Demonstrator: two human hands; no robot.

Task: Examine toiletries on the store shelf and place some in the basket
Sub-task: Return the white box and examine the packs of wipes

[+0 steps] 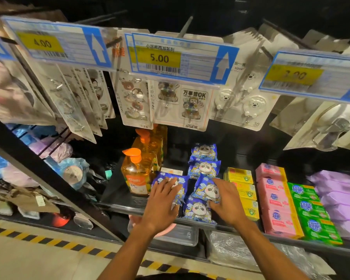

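Blue panda-print packs lie in rows on the black shelf [117, 207]. My left hand [162, 203] rests with spread fingers on the front-left panda pack [180, 183]. Fingers of my right hand [226, 199] touch a tilted panda pack [207, 188] that leans on another pack [198, 210] at the shelf's front edge. Two more panda packs [204, 151] lie behind. Neither hand has lifted a pack. No basket is in view.
Orange pump bottles [136, 172] stand left of the packs. Yellow [243, 185], pink [276, 201] and green soap boxes [311, 211] and purple packs [339, 197] fill the right. Hook cards hang above behind price tags [170, 58]. Clear containers [182, 233] sit on the shelf below.
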